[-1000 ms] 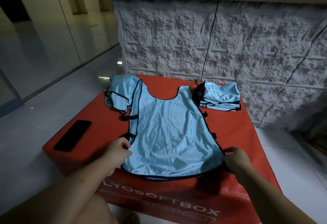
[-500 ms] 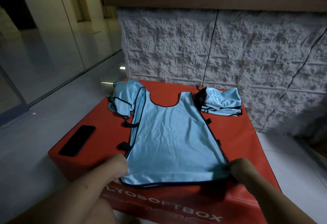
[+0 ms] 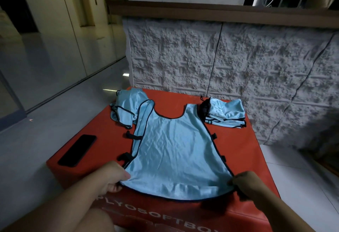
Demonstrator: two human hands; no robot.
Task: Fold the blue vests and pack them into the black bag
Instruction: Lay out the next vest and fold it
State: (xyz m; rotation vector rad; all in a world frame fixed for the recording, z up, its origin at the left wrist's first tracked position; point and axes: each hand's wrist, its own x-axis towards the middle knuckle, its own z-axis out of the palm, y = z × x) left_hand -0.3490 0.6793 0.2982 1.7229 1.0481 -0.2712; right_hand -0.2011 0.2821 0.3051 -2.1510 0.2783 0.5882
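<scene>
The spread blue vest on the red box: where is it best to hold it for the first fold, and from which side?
Probably at the two near hem corners, from the near edge, where the left hand and right hand already pinch the blue vest. It lies flat, neckline away, so lifting that hem should carry it up towards the shoulders.

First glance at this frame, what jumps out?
The blue vest spread flat on the red soft box, its near hem pinched at each corner by the left hand and right hand. Behind it: a crumpled vest far left, folded vests far right. A black phone lies left.
</scene>
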